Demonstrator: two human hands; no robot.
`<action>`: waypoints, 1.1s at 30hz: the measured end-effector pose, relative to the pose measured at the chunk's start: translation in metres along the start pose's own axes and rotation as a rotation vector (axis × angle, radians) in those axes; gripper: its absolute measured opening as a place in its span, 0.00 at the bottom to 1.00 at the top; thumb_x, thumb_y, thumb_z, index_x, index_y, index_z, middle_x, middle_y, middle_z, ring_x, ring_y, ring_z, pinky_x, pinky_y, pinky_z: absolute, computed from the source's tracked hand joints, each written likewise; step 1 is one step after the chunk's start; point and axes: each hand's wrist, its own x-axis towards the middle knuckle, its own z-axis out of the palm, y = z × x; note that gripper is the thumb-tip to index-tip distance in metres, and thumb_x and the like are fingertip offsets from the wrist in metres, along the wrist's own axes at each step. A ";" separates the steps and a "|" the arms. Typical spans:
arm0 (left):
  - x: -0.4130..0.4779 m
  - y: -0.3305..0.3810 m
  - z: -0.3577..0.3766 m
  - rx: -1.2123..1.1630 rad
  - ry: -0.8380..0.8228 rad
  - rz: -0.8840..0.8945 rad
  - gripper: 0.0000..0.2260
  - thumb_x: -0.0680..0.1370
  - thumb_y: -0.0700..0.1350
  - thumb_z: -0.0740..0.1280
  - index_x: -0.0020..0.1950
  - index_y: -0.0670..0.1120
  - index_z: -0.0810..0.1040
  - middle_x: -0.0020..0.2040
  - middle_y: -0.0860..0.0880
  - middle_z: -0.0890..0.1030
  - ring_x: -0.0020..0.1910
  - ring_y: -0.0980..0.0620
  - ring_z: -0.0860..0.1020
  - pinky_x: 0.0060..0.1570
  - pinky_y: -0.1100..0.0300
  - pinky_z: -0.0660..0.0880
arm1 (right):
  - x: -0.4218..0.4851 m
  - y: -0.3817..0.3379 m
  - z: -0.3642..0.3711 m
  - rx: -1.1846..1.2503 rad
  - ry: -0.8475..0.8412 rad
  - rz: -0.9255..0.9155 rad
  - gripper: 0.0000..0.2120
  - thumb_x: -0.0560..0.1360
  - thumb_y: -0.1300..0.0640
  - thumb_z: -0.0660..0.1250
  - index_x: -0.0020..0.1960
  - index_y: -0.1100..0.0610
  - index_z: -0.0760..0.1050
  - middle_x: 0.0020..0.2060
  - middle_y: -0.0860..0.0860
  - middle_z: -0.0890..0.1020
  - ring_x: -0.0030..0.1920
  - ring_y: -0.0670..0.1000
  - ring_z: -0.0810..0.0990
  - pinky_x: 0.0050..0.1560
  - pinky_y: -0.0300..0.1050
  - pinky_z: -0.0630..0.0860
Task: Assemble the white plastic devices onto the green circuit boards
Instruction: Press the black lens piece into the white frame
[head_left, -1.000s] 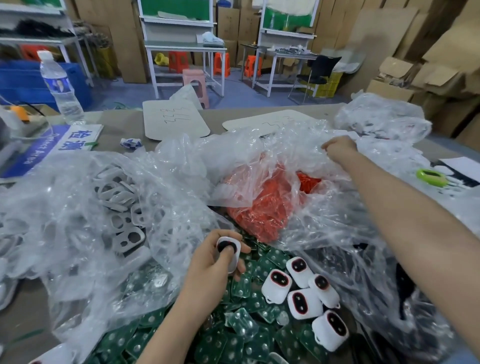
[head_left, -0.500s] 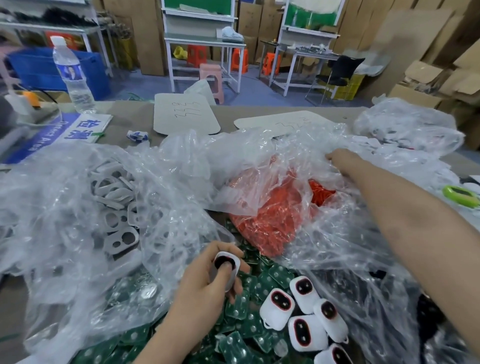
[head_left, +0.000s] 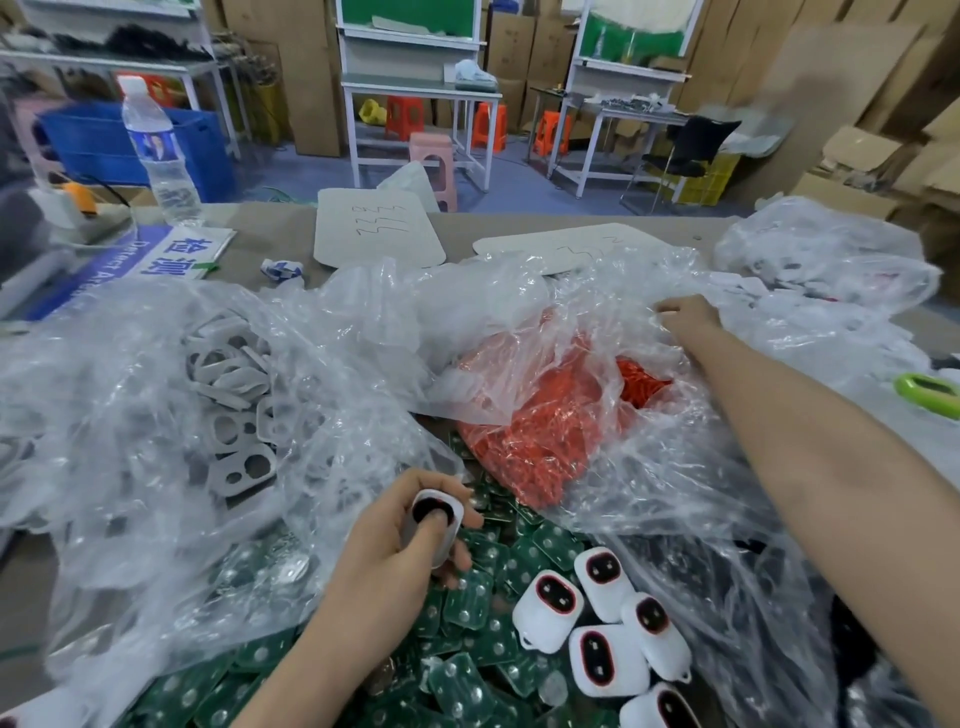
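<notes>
Brown worktable (head_left: 249, 244) buried under crumpled clear plastic bags (head_left: 130, 364), spread wide open, probably to keep loose parts within reach. Inside the left one, grey cut-out frames (head_left: 234, 431); inside the middle one, orange pieces (head_left: 535, 431). Nearest the camera, a heap of green circuit boards (head_left: 467, 603), with several white devices (head_left: 602, 571) lying on top at right, likely already done. Right hand (head_left: 685, 314) stretched far into the plastic beyond the orange pieces; impossible to tell whether gripping anything. Left hand (head_left: 395, 551) curled round one white device (head_left: 434, 514), thumb on its dark face, just above the boards, seemingly ready for fitting. Far left, a sign (head_left: 182, 249) reading "检测", beside a blue strip (head_left: 104, 270) beginning "Defect". Handwritten squiggles on a white card (head_left: 379, 234).
</notes>
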 end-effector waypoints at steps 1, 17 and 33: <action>-0.001 0.000 0.000 0.001 0.001 0.000 0.12 0.82 0.32 0.56 0.50 0.43 0.77 0.44 0.46 0.83 0.33 0.49 0.79 0.33 0.61 0.75 | 0.000 0.000 0.000 0.059 -0.023 0.009 0.10 0.78 0.63 0.62 0.55 0.60 0.80 0.53 0.58 0.81 0.60 0.58 0.77 0.55 0.44 0.73; -0.001 0.009 0.001 0.041 0.008 -0.023 0.10 0.82 0.33 0.57 0.51 0.43 0.76 0.44 0.47 0.84 0.34 0.49 0.80 0.34 0.63 0.75 | 0.010 -0.009 -0.021 -0.378 -0.231 -0.110 0.13 0.77 0.69 0.63 0.60 0.67 0.78 0.59 0.64 0.79 0.58 0.60 0.77 0.54 0.47 0.69; 0.002 0.014 0.000 -0.462 0.036 -0.143 0.12 0.83 0.37 0.56 0.52 0.42 0.80 0.52 0.42 0.85 0.44 0.47 0.85 0.42 0.60 0.81 | -0.046 -0.060 -0.063 0.413 0.218 -0.277 0.06 0.75 0.66 0.67 0.48 0.58 0.80 0.44 0.56 0.82 0.33 0.46 0.80 0.43 0.39 0.81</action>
